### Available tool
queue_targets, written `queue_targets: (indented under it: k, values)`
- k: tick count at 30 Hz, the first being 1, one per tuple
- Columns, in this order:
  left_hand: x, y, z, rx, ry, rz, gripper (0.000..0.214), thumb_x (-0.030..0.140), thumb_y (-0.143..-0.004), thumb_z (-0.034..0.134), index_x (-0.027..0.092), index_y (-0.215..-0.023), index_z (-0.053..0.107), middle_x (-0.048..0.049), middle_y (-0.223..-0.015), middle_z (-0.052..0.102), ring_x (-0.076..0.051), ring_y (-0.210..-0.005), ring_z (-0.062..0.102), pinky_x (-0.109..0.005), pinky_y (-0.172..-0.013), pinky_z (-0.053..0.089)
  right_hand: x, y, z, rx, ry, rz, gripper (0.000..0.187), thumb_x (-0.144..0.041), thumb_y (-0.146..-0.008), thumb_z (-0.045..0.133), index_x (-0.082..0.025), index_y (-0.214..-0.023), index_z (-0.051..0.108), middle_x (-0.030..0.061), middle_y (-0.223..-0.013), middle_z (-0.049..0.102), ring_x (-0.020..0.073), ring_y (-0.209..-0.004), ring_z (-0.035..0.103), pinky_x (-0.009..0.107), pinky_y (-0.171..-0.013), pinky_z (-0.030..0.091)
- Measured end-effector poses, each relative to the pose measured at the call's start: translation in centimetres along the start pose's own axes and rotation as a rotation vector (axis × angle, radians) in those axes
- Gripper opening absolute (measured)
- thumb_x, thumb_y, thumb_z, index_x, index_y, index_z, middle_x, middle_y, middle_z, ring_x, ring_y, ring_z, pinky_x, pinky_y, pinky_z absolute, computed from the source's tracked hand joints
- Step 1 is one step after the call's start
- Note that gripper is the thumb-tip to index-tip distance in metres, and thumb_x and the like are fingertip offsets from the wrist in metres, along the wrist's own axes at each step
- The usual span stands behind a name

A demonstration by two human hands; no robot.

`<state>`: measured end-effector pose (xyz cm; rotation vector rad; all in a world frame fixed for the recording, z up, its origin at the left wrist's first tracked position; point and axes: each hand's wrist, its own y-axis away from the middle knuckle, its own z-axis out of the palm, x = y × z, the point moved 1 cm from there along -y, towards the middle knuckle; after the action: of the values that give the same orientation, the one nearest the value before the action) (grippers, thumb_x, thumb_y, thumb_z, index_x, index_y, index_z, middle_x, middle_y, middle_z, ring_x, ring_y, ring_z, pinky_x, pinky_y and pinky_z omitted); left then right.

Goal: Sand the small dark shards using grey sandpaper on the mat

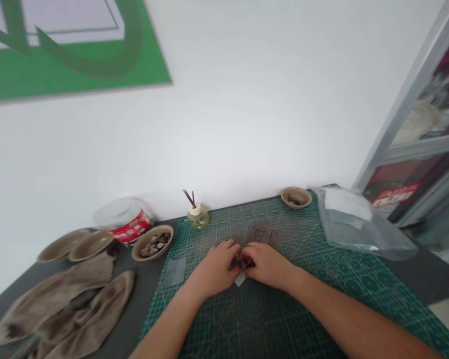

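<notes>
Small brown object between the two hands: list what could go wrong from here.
The small brown object, mostly hidden by the left hand and right hand, could slip unseen. The small flat white piece showing between the hands might drop onto the green gridded cutting mat.

Brown patch (261, 234) obstructs beyond right hand (265, 263); mat (303, 234) free between patch and plastic bag (362, 233).

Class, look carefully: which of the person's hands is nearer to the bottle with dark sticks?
Left. The left hand is in front of the bottle and slightly to its right; the right hand is farther right, beside the left hand.
</notes>
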<state>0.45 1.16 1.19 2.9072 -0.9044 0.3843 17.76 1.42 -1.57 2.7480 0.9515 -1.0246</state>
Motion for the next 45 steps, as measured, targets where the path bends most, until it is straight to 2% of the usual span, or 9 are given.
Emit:
queue_targets:
  k: [5, 8, 11, 13, 16, 20, 27, 39, 45]
  values:
    - [0.8, 1.5, -0.8, -0.088, -0.092, -0.037, 0.029, 0.03, -0.08, 0.056, 0.025, -0.109, 0.059, -0.0078, -0.114, 0.055, -0.029, -0.11, 0.051, -0.041, -0.086, 0.043, -0.5, 0.2, -0.3, 0.026, 0.011, -0.005, 0.014, -0.012, -0.07, 0.066, -0.016, -0.083, 0.065, 0.0037, -0.085, 0.063, 0.0162, -0.078, 0.056, 0.025, -0.071, 0.038]
    - [1.7, 3.1, -0.7, -0.093, -0.092, -0.063, 0.04, 0.035, -0.083, 0.054, 0.028, -0.122, 0.056, -0.0097, -0.122, 0.054, -0.03, -0.115, 0.048, -0.043, -0.09, 0.042, -0.5, 0.9, -0.3, 0.029, -0.015, 0.004, 0.019, -0.011, -0.068, 0.067, -0.016, -0.086, 0.066, 0.0034, -0.087, 0.065, 0.0156, -0.078, 0.058, 0.023, -0.069, 0.039]
    - [2.9, 4.6, 0.0, -0.053, -0.072, -0.079, 0.043, 0.032, -0.086, 0.051, 0.032, -0.129, 0.053, -0.009, -0.129, 0.051, -0.03, -0.12, 0.045, -0.046, -0.094, 0.039, -0.4, 2.2, -0.1, 0.032, -0.053, 0.026, 0.023, -0.012, -0.067, 0.068, -0.016, -0.09, 0.067, 0.0014, -0.082, 0.067, 0.0146, -0.073, 0.059, 0.022, -0.064, 0.039]
    - [3.7, 5.4, 0.8, -0.011, -0.058, -0.111, 0.045, 0.037, -0.086, 0.052, 0.035, -0.131, 0.052, -0.0085, -0.133, 0.05, -0.031, -0.121, 0.044, -0.047, -0.094, 0.038, -0.6, 3.2, 0.1, 0.051, -0.069, 0.037, 0.024, -0.013, -0.067, 0.068, -0.017, -0.091, 0.067, 0.0009, -0.081, 0.067, 0.0149, -0.073, 0.06, 0.022, -0.064, 0.039]
    - [4.8, 6.1, 1.8, 0.078, -0.08, -0.182, 0.045, 0.042, -0.089, 0.049, 0.035, -0.133, 0.051, -0.0099, -0.131, 0.05, -0.032, -0.118, 0.044, -0.047, -0.092, 0.037, -1.2, 4.4, 0.5, 0.1, -0.077, 0.049, 0.022, -0.015, -0.068, 0.07, -0.016, -0.09, 0.068, 0.0021, -0.085, 0.067, 0.0164, -0.078, 0.06, 0.023, -0.069, 0.039]
    - [5.9, 6.6, 3.0, 0.128, -0.089, -0.239, 0.048, 0.041, -0.09, 0.045, 0.034, -0.137, 0.048, -0.0095, -0.13, 0.052, -0.032, -0.117, 0.045, -0.047, -0.092, 0.035, -1.8, 5.3, 1.2, 0.159, -0.093, 0.059, 0.027, -0.013, -0.069, 0.068, -0.017, -0.096, 0.067, 0.0028, -0.091, 0.068, 0.0171, -0.084, 0.06, 0.024, -0.074, 0.04]
    - [6.6, 7.5, 4.5, 0.286, -0.116, -0.308, 0.045, 0.043, -0.094, 0.037, 0.03, -0.133, 0.053, -0.0087, -0.134, 0.053, -0.031, -0.12, 0.044, -0.049, -0.099, 0.029, -1.7, 5.6, 2.0, 0.235, -0.114, 0.056, 0.024, -0.013, -0.071, 0.067, -0.019, -0.094, 0.067, 0.0014, -0.088, 0.068, 0.0163, -0.081, 0.06, 0.024, -0.073, 0.04]
    - [7.4, 8.5, 4.3, 0.354, -0.085, -0.282, 0.04, 0.035, -0.093, 0.037, 0.029, -0.127, 0.057, -0.0073, -0.13, 0.057, -0.029, -0.119, 0.045, -0.049, -0.1, 0.028, -1.4, 5.9, 2.7, 0.257, -0.075, 0.013, 0.021, -0.023, -0.072, 0.069, -0.02, -0.093, 0.071, 0.0027, -0.09, 0.068, 0.0178, -0.082, 0.061, 0.025, -0.074, 0.041]
    - [7.2, 8.4, 4.6, 0.362, -0.095, -0.315, 0.039, 0.034, -0.095, 0.031, 0.032, -0.123, 0.059, -0.0056, -0.13, 0.057, -0.029, -0.119, 0.046, -0.049, -0.1, 0.028, -1.7, 5.8, 3.2, 0.296, -0.016, 0.04, 0.015, -0.021, -0.076, 0.065, -0.02, -0.089, 0.071, 0.0042, -0.089, 0.067, 0.0199, -0.086, 0.061, 0.028, -0.079, 0.041]
